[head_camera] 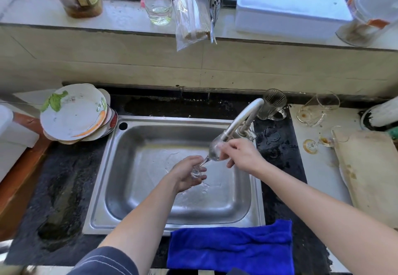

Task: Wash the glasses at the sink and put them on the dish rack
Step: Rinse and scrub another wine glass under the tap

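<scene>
Over the steel sink (133, 216), the person holds a stemmed glass (212, 153) tilted under the tap (241, 119). The right hand (241, 156) curls its fingers around the bowl just below the spout, while the left hand (188, 176), fingers cupped and loosely bent, grips the foot lower down. Past the right fingers, dirty glasses (312, 113) stand on the counter.

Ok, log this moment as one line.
stage: rinsing | wine glass: under faucet, over sink | left hand: base | right hand: bowl | dirty glasses on right counter
</scene>
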A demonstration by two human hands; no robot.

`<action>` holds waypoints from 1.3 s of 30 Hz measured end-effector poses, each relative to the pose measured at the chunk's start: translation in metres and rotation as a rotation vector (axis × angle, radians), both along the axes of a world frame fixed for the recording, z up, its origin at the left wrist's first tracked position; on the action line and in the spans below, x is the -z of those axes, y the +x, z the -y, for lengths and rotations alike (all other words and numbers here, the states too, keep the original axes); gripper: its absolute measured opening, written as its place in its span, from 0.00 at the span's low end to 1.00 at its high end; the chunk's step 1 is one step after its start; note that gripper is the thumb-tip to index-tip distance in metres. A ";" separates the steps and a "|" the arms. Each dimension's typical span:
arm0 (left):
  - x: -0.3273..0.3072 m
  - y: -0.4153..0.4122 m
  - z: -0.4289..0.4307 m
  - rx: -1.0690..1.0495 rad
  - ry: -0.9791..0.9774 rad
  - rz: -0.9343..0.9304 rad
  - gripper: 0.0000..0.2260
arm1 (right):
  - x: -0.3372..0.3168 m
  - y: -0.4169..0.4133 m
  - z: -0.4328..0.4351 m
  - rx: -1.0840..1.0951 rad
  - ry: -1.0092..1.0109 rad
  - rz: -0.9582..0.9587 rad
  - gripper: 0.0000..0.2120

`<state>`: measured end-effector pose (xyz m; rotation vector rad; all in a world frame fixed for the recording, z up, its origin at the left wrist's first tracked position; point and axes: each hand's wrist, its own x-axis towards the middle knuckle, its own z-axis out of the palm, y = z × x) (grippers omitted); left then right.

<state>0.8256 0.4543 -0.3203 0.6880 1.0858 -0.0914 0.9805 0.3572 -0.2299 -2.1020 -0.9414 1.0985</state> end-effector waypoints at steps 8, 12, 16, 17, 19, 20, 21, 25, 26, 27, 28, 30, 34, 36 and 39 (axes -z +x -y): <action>-0.028 -0.014 0.009 0.086 0.135 0.013 0.08 | 0.031 0.014 -0.008 0.291 -0.103 -0.031 0.16; -0.046 -0.019 -0.004 0.118 0.429 -0.128 0.04 | 0.053 -0.007 -0.012 0.172 -0.126 0.066 0.24; -0.057 -0.017 -0.012 0.154 0.625 -0.185 0.08 | 0.045 -0.016 -0.022 0.122 -0.061 0.202 0.25; -0.058 -0.015 -0.014 0.133 0.652 -0.209 0.08 | 0.045 -0.019 -0.022 0.073 -0.059 0.278 0.26; -0.059 -0.012 -0.017 0.058 0.638 -0.242 0.08 | 0.045 -0.030 -0.019 -0.137 0.040 0.567 0.26; -0.059 -0.012 -0.018 0.030 0.618 -0.249 0.08 | 0.047 -0.035 -0.017 -0.220 0.094 0.639 0.26; -0.059 -0.012 -0.018 0.023 0.614 -0.252 0.08 | 0.049 -0.035 -0.015 -0.250 0.117 0.646 0.27; -0.062 -0.012 -0.012 0.082 0.760 -0.283 0.06 | 0.043 -0.018 -0.017 -0.077 -0.017 0.580 0.29; -0.064 -0.011 -0.009 0.086 0.804 -0.295 0.07 | 0.041 -0.024 -0.017 -0.135 0.005 0.628 0.27; -0.064 -0.010 -0.008 0.084 0.838 -0.291 0.07 | 0.041 -0.032 -0.017 -0.213 0.072 0.682 0.25; -0.065 -0.009 -0.007 0.095 0.873 -0.278 0.08 | 0.041 -0.037 -0.016 -0.264 0.127 0.701 0.24; -0.068 -0.009 -0.007 0.134 0.957 -0.263 0.10 | 0.039 -0.028 -0.019 -0.166 0.128 0.547 0.26; -0.063 -0.010 -0.010 0.097 0.957 -0.291 0.10 | 0.040 -0.007 -0.022 -0.022 0.065 0.469 0.26; -0.059 -0.010 -0.011 -0.016 0.782 -0.258 0.08 | 0.048 -0.019 -0.015 -0.288 0.219 0.770 0.25; -0.060 -0.010 -0.011 -0.055 0.588 -0.236 0.08 | 0.055 -0.010 -0.016 -0.169 0.192 0.574 0.23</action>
